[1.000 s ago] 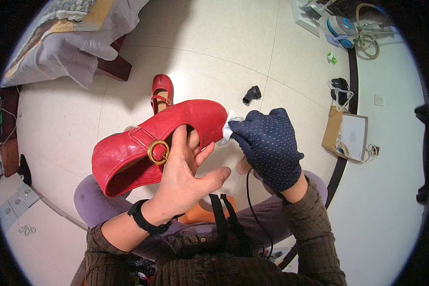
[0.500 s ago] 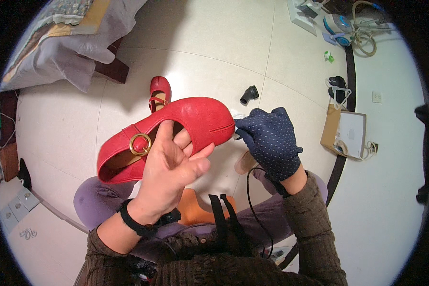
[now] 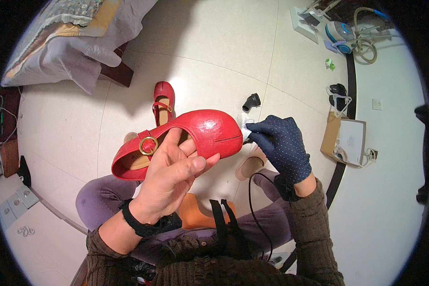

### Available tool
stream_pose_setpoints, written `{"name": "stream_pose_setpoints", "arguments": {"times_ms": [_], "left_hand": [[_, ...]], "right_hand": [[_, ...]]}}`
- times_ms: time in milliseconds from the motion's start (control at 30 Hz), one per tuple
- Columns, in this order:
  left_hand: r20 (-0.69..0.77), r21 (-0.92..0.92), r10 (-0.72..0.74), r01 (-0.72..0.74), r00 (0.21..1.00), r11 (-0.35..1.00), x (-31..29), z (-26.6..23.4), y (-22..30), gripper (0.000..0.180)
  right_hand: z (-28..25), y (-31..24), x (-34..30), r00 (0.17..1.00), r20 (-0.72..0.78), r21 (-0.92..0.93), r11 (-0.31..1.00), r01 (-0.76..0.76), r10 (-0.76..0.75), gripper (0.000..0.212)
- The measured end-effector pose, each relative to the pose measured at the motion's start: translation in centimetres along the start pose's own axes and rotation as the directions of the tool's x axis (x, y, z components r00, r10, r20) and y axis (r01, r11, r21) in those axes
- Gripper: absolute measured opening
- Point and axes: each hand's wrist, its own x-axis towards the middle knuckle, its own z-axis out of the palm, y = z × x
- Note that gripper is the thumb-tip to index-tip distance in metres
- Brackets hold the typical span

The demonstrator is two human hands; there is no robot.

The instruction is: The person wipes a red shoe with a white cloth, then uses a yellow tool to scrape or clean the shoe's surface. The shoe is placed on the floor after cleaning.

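A red split-toe shoe [image 3: 214, 126] with a strap and a round gold buckle is in my left hand [image 3: 169, 167]. The fingers reach into its opening, while the thumb stays outside. Its toe points right. My right hand [image 3: 282, 148], in a dark blue dotted glove, pinches a white wipe or tissue [image 3: 245, 125] close beside the toe; whether the two touch is hard to tell. A matching red shoe [image 3: 164, 90] stands on the floor beyond, its toe pointing away from me.
A short black bent tube-like piece [image 3: 251, 102] lies on the tiled floor [image 3: 214, 43]. At the left is a cloth-draped piece of furniture [image 3: 76, 57]. Along the right wall are a cardboard box with a white panel [image 3: 350, 140] and a blue-white appliance [image 3: 339, 35]. A black cable [image 3: 250, 200] hangs near my right arm.
The held shoe has moved right and slightly down, and its toe looks shinier. My gloved hand has shifted right and down, showing more of the white wipe.
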Motion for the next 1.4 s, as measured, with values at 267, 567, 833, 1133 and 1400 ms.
{"name": "stream_pose_setpoints", "arguments": {"times_ms": [267, 567, 833, 1133, 1400], "left_hand": [[-0.014, 0.066, 0.039, -0.038, 0.999, 0.997, 0.3, -0.3, -0.4, 0.071], [-0.048, 0.211, 0.171, -0.157, 0.984, 0.965, 0.9, -0.4, -0.3, 0.078], [0.001, 0.028, 0.135, -0.135, 0.991, 0.99, 0.4, 0.4, -0.1, 0.068], [0.002, 0.119, 0.133, -0.133, 0.991, 0.984, 0.2, 1.2, -0.5, 0.073], [0.002, 0.175, 0.119, -0.117, 0.993, 0.977, 0.4, 0.5, -0.9, 0.075]], "right_hand": [[-1.0, 0.0, 0.0, 0.99, 0.089, 0.257, 0.958, -0.131, 0.111, 0.019], [-2.9, 0.5, -0.3, 0.915, 0.371, 0.663, 0.645, -0.38, 0.158, 0.025], [-3.0, -0.2, -0.1, 0.898, 0.396, 0.667, 0.612, -0.425, 0.192, 0.027], [-1.3, -1.9, 0.1, 0.981, 0.167, 0.629, 0.756, -0.182, 0.098, 0.05], [-2.2, -1.2, 0.0, 0.993, 0.113, 0.177, 0.984, 0.009, -0.03, 0.03]]}}
